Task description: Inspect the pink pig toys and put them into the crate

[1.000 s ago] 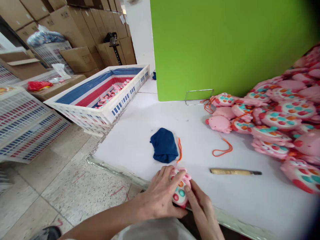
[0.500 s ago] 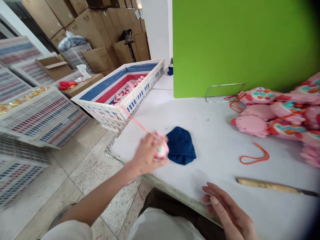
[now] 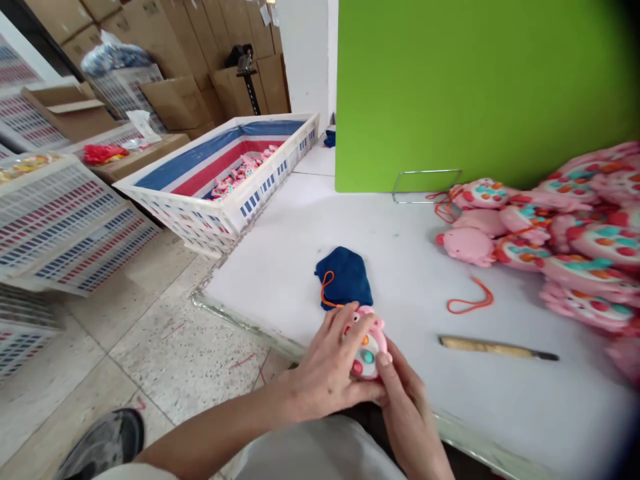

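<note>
A small pink plastic toy (image 3: 369,357) with coloured buttons on a white face is held at the table's front edge. My left hand (image 3: 330,367) wraps over it from the left, fingers across its top. From the right, my right hand (image 3: 407,400) grips its side, thumb on the rim. An orange cord loop (image 3: 327,287) runs from the toy onto a dark blue cloth (image 3: 345,270) lying just beyond. To the right, a loose orange cord (image 3: 473,305) lies above a wooden-handled tool (image 3: 493,347) with a dark tip.
Many similar pink toys (image 3: 580,233) are piled at the right, by a green panel (image 3: 475,87) and a wire stand (image 3: 425,172). A white crate (image 3: 225,220) with pink pieces inside stands at the table's left end. Cartons (image 3: 175,103) and more crates (image 3: 90,220) lie beyond.
My left hand has brought the toy rightward and toward me. My right hand, open and apart earlier, has moved in and closed on the toy's side. The view has shifted slightly right.
</note>
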A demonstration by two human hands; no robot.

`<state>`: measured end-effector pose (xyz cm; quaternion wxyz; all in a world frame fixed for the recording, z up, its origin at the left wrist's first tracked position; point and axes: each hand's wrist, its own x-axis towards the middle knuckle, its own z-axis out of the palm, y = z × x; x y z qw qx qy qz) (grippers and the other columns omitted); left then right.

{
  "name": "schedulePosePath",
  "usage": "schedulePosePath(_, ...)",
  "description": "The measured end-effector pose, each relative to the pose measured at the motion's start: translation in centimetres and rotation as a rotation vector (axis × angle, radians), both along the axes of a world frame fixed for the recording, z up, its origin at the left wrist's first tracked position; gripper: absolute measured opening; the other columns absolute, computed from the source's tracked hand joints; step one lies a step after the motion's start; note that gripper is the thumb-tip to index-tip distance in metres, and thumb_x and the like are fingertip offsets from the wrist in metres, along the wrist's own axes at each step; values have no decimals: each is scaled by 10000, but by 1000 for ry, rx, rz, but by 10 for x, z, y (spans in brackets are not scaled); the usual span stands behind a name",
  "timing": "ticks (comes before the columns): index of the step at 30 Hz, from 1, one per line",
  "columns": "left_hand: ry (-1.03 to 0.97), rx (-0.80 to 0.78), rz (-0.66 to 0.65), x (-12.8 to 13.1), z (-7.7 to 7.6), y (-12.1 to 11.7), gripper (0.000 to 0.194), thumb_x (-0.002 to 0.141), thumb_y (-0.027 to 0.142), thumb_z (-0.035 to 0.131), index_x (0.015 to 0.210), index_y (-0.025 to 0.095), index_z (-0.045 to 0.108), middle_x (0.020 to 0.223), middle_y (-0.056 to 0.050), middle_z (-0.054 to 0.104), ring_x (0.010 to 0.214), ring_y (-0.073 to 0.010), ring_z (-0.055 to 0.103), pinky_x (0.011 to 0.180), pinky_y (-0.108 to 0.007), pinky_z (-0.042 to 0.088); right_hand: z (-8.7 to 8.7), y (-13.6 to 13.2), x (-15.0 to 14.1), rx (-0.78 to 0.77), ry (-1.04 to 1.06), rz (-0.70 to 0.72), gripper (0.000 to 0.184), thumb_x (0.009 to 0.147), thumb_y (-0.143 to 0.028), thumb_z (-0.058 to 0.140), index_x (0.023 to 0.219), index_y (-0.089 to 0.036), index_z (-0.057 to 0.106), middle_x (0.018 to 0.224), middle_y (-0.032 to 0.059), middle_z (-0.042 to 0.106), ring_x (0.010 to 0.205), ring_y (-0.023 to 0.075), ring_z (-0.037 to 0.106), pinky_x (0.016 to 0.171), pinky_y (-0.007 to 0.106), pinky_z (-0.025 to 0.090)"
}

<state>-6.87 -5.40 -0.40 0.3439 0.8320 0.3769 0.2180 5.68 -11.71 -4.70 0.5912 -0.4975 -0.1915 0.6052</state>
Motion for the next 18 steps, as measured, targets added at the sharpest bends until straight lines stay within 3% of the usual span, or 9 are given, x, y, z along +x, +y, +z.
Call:
schedulePosePath(2,-80,-136,32,3,0,-7,775,704,441,685,1358,220,332,1451,-142,280,1320,-304,281,1059,-462,317,-4,-2,7,-46,43,-58,463,774,-446,645,1182,-237,585,1195,73,641,1119,271,571,866,372,515)
schedulePosePath(4,-221,-290,150,1,-1,-9,720,757,447,632,1361,206,323,1404,-144,357,1272,-280,363,1014,-425,377,-9,-6,14,-102,84,-113,468,770,-443,650,1179,-227,582,1168,82,654,1081,284,595,817,388,540)
schedulePosePath(7,-347,-628,225,-2,-3,-9,569,821,445,553,1314,206,397,1152,-105,578,1000,-218,575,805,-327,499,-13,-12,18,-104,72,-153,492,769,-441,649,1198,-213,569,1184,99,644,1039,290,618,787,392,553)
schedulePosePath(10,-380,-871,239,2,-9,-9,480,813,456,562,1210,191,511,960,-64,642,753,-165,616,642,-268,510,-13,-14,15,-66,2,-142,497,769,-445,648,1200,-210,570,1190,94,642,1030,277,623,812,370,542)
schedulePosePath(14,-538,-931,235,8,-19,-6,442,795,427,595,1143,158,553,892,-61,644,737,-165,607,542,-221,485,-10,-16,14,-64,-120,-88,521,785,-482,613,1229,-217,554,1183,78,646,1036,257,617,801,330,537)
schedulePosePath(18,-464,-927,215,10,-23,-7,407,751,417,654,1038,138,584,825,-43,628,700,-143,592,530,-201,477,-1,-14,17,-40,-304,-100,505,787,-509,592,1191,-208,576,1195,74,635,1058,243,592,803,287,512)
